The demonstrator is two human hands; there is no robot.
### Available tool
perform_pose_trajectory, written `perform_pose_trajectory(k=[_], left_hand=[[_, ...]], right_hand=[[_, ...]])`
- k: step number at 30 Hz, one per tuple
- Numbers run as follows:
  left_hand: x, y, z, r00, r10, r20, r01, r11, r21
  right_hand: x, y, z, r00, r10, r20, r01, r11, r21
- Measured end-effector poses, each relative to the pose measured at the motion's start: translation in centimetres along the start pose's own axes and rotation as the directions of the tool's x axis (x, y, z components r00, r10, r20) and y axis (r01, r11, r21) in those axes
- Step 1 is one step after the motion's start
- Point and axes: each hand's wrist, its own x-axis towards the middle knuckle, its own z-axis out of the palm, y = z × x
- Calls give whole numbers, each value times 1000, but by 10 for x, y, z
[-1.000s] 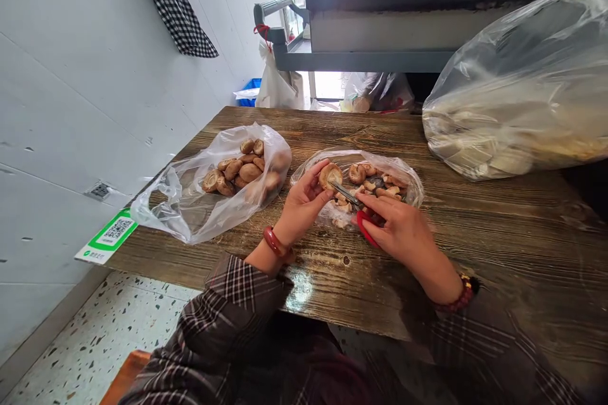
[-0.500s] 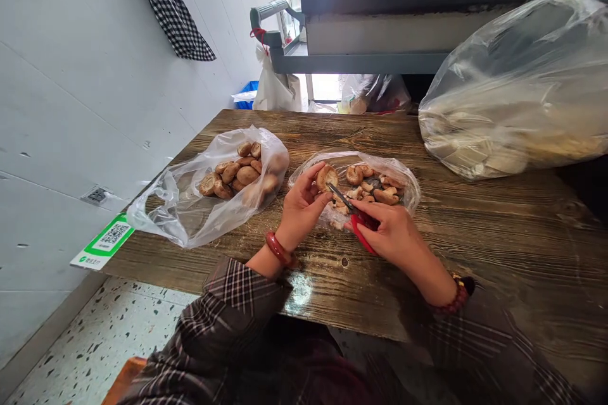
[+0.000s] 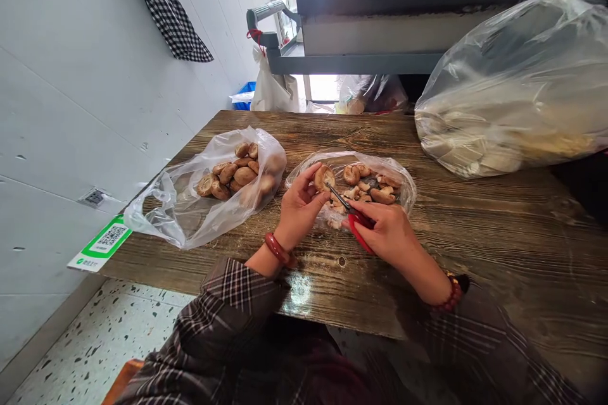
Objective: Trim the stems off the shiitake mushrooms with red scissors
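My left hand point(image 3: 299, 202) pinches a brown shiitake mushroom point(image 3: 323, 177), its pale underside turned towards my right hand point(image 3: 387, 228). That hand is closed around red-handled scissors point(image 3: 357, 228), and the dark blades reach the middle of the mushroom's underside. Beneath and just beyond both hands lies an open clear plastic bag point(image 3: 409, 186) holding mushrooms and cut stems point(image 3: 363, 188). Left of my hands, another plastic bag point(image 3: 190, 231) lies open with several whole mushrooms point(image 3: 242, 174) in it.
The wooden table point(image 3: 332, 130) meets a white wall point(image 3: 71, 88) on the left. A big clear bag of pale contents point(image 3: 503, 133) stands at the back right. A green QR-code card point(image 3: 102, 243) lies at the table's left corner. Behind stands a grey metal frame point(image 3: 356, 63).
The whole view has shifted slightly. My left hand still holds the mushroom, and the scissors stay at its underside with the blades looking closer together.
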Motion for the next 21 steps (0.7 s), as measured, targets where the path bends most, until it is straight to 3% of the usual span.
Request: perform_pose_trajectory(k=[5,21], left_hand=[[3,-2,-2,999,15,-48,-13,1000,25],[-1,-3,4,998,34,-57,-35,999,-14]], right_hand=[[0,-1,-1,1000,14,20,-14,1000,-23],[1,-3,1,999,32,33,-33,999,38]])
